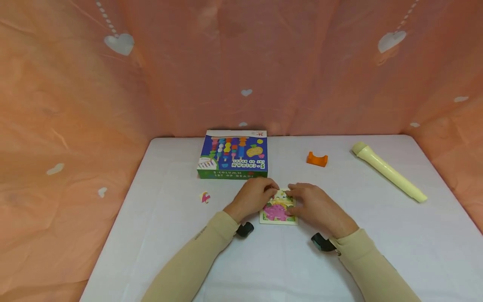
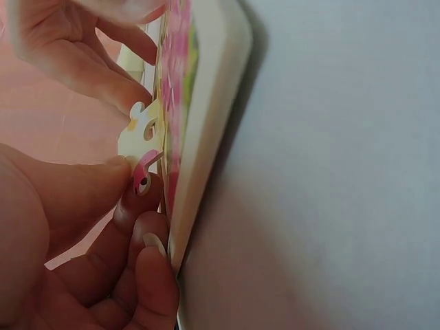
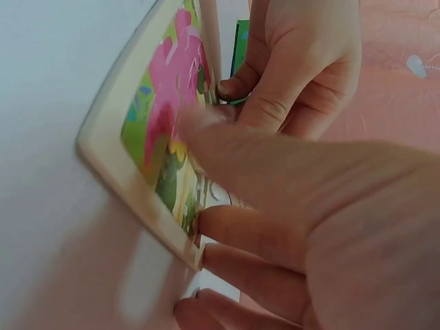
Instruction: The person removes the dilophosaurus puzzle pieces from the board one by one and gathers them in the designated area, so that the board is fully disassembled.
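Observation:
A small jigsaw puzzle board [image 1: 279,222] with a pale rim and a pink and green picture lies on the table between the hands. My left hand [image 1: 253,196] is at its upper left, pinching a pale yellow puzzle piece [image 2: 135,143] with a pink mark between thumb and finger. In the left wrist view the piece stands tilted at the board's surface. My right hand [image 1: 316,206] rests at the right side of the board, its thumb [image 3: 213,137] over the picture and its extended fingers [image 3: 251,234] along the edge.
A loose pink-printed piece [image 1: 205,197] lies left of the hands. Behind them is a blue and green bead-set box [image 1: 232,155]. An orange curved block [image 1: 317,159] and a pale yellow tube [image 1: 388,172] lie to the right. Pink cloth [image 1: 241,63] hangs behind the white table [image 1: 158,201].

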### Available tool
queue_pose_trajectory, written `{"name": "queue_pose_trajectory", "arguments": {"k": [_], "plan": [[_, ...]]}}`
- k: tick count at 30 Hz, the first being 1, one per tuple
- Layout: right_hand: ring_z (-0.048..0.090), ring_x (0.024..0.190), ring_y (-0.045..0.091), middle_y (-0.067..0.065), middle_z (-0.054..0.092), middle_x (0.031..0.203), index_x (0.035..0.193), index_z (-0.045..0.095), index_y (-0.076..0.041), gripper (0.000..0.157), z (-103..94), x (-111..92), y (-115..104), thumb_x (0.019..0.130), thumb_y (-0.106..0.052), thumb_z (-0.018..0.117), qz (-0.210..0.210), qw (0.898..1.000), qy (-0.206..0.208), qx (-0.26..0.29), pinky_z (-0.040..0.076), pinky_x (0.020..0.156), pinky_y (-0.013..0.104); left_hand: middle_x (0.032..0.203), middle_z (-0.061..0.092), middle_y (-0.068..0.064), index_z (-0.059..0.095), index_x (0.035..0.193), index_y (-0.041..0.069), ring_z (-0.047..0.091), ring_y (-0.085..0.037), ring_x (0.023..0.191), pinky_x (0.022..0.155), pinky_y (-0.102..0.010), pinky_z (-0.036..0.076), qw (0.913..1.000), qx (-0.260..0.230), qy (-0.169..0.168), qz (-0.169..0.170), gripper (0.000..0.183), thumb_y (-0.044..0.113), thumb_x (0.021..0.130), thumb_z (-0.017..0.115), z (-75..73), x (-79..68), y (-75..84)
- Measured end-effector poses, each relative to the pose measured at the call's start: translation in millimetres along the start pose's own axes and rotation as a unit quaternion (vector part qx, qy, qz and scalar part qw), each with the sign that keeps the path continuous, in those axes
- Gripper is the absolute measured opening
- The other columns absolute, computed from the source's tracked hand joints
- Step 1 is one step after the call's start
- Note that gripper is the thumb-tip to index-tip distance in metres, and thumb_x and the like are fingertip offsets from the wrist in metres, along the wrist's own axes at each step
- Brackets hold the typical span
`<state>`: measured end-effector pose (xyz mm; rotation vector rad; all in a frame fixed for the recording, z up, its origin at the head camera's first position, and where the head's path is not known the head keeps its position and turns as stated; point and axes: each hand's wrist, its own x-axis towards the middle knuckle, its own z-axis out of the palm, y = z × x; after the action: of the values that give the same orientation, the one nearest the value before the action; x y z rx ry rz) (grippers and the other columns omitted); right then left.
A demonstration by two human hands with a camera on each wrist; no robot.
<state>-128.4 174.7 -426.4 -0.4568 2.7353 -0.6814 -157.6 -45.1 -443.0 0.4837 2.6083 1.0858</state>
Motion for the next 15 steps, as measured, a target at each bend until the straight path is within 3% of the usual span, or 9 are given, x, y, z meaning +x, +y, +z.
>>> {"name": "queue_pose_trajectory", "arguments": {"k": [7, 15], "plan": [[0.063, 0.138, 0.045, 0.017, 0.07, 0.145, 0.128, 0.08, -0.01, 0.044, 3.3, 7.6, -7.1, 0.096, -0.039, 0.083, -0.001, 0.999, 0.034, -0.027, 0.049, 0.115, 0.062, 0.118, 0.077, 0.004, 0.079, 0.121, 0.018, 0.067, -0.012, 0.105, 0.102, -0.036, 0.058, 0.9999, 0.009, 0.005, -0.001, 0.021, 0.027, 0.111, 0.063, 1.2, -0.5, 0.8], [0.069, 0.13, 0.042, 0.018, 0.076, 0.134, 0.119, 0.083, -0.006, 0.039, 7.1, 9.9, -11.0, 0.089, -0.03, 0.09, 0.0, 0.997, 0.061, -0.041, 0.054, 0.11, 0.058, 0.118, 0.077, 0.004, 0.078, 0.122, 0.018, 0.066, -0.012, 0.104, 0.1, -0.035, 0.058, 1.0, 0.006, 0.003, -0.001, 0.021, 0.028, 0.111, 0.063, 1.3, 0.7, 0.4]]}}
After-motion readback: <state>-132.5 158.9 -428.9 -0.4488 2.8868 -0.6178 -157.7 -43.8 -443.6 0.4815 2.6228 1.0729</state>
